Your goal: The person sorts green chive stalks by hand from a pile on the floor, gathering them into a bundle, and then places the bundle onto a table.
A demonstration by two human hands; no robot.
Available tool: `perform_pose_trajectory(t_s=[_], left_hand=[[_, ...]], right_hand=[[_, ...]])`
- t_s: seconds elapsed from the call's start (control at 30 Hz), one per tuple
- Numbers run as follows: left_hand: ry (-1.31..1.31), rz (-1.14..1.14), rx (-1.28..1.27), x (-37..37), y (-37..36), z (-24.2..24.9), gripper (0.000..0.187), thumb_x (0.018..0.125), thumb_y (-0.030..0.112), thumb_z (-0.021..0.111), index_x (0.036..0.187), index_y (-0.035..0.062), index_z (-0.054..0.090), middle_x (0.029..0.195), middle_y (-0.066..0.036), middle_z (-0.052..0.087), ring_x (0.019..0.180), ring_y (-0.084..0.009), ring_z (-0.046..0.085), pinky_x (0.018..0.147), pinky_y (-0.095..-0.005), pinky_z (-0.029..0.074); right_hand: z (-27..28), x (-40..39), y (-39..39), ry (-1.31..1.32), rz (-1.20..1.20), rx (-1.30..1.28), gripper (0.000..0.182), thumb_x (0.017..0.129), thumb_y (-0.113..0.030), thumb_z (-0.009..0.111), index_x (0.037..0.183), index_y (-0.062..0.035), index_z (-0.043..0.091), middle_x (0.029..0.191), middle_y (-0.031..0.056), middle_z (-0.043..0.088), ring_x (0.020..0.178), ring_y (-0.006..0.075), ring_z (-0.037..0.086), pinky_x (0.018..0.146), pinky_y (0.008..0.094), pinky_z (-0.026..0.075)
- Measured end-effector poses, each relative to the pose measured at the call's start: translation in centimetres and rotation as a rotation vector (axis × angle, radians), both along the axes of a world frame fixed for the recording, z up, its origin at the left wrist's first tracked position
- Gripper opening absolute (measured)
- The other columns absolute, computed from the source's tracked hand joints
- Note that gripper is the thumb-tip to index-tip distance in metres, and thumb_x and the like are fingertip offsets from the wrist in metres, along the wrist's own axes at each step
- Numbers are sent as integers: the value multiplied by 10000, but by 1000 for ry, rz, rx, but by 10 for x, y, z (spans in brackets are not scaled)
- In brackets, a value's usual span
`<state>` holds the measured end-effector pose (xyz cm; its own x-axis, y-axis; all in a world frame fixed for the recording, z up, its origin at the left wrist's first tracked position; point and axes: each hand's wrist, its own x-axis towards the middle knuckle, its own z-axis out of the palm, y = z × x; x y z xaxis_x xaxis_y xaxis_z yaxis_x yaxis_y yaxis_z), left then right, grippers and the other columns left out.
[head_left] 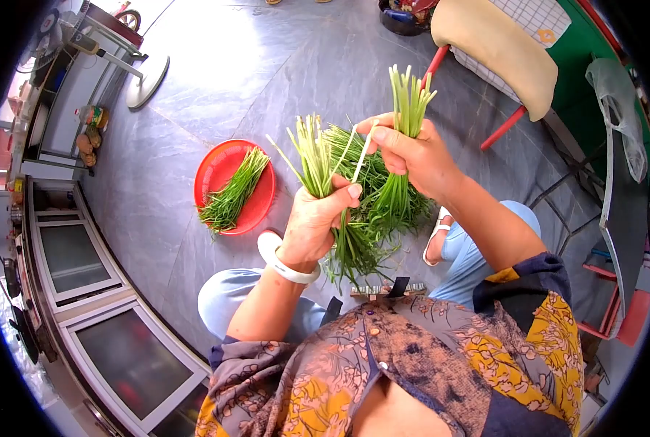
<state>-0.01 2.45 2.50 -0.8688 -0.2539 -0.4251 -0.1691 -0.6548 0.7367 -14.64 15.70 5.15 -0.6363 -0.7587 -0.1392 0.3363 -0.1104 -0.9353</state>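
Observation:
My left hand is closed around a bunch of garlic chives, pale stem ends up and green leaves hanging down. My right hand grips a second bunch of chives in the same upright way. Between the two hands, the right thumb and forefinger pinch the upper part of a pale stem, whose lower part reaches the left thumb. Below and behind the hands a loose heap of chives lies on the floor. A red plastic basin to the left holds another bundle of chives.
Grey tiled floor surrounds my feet. A stand's round white base is at upper left, and glass-fronted cabinets line the left. On the right are a red-legged chair with a beige cushion and a plastic bag.

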Motion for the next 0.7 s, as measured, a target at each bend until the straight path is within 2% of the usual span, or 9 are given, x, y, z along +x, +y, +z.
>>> perform_pose_trajectory(t_s=[0.1,0.2,0.33,0.47,0.57,0.7], left_hand=[[7,-8,-11,0,0,0,92,811,50,704,851,56,622,702,-9,599,492,-47,423,469,-203,339],[15,-29,-49,1,-1,3,84,806,53,708,828,54,628,691,0,593,497,-47,420,478,-206,339],[14,-25,-83,0,-3,5,79,801,54,712,816,50,634,677,8,585,500,-48,419,487,-205,336],[20,-40,-140,4,-8,-2,130,794,9,700,860,70,606,696,-10,595,492,-54,432,488,-208,369],[-21,-32,-250,4,-7,5,71,798,30,709,778,50,644,668,38,559,534,-36,420,507,-212,324],[-8,-40,-330,2,-4,9,75,798,2,704,772,49,651,675,60,547,584,-33,443,537,-207,329]], right_hand=[[-5,-4,0,104,2,41,211,913,-161,600,1038,2,651,775,11,596,547,32,412,475,198,322],[1,-8,1,385,-48,175,156,890,-157,629,942,-17,671,706,-15,568,543,36,404,473,208,318],[8,-20,9,192,-26,144,108,853,-151,657,822,-48,666,673,-33,578,542,30,428,479,214,331],[11,-37,15,106,-123,61,112,856,-165,651,808,-65,633,688,-17,576,524,39,427,468,218,329],[18,-38,18,269,-71,196,127,877,-169,636,839,-48,648,696,-25,578,553,48,469,500,225,370],[8,-31,17,784,32,210,147,868,-131,621,928,0,649,745,38,599,613,147,542,584,275,435]])
